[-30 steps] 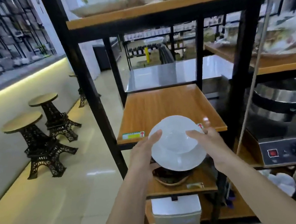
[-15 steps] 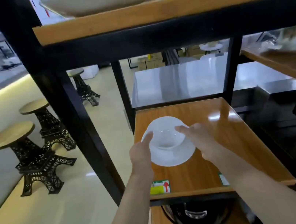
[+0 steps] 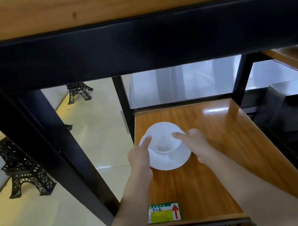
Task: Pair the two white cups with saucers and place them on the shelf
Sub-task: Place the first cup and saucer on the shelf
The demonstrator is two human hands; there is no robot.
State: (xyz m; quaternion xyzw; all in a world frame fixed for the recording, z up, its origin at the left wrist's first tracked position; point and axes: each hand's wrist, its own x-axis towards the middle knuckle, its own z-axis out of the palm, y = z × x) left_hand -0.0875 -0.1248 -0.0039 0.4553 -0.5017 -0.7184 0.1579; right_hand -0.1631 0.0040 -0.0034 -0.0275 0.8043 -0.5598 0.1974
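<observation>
A white cup (image 3: 164, 138) stands upright in a white saucer (image 3: 172, 159) over the left part of the wooden shelf board (image 3: 222, 140). My left hand (image 3: 140, 157) grips the saucer's left edge, its thumb resting on the cup's rim. My right hand (image 3: 197, 143) holds the right edge, a finger laid on the rim. I cannot tell whether the saucer touches the board. Only one cup and saucer are in view.
A black beam and the wooden shelf above (image 3: 133, 37) hang low over the board. Black posts (image 3: 123, 101) (image 3: 239, 78) frame it. A green and yellow label (image 3: 164, 212) sits at the front edge. Tower-shaped stools (image 3: 23, 170) stand on the floor at left.
Both hands carried the cup and saucer up from in front of the shelf and in over the board. The view has closed in under the upper shelf.
</observation>
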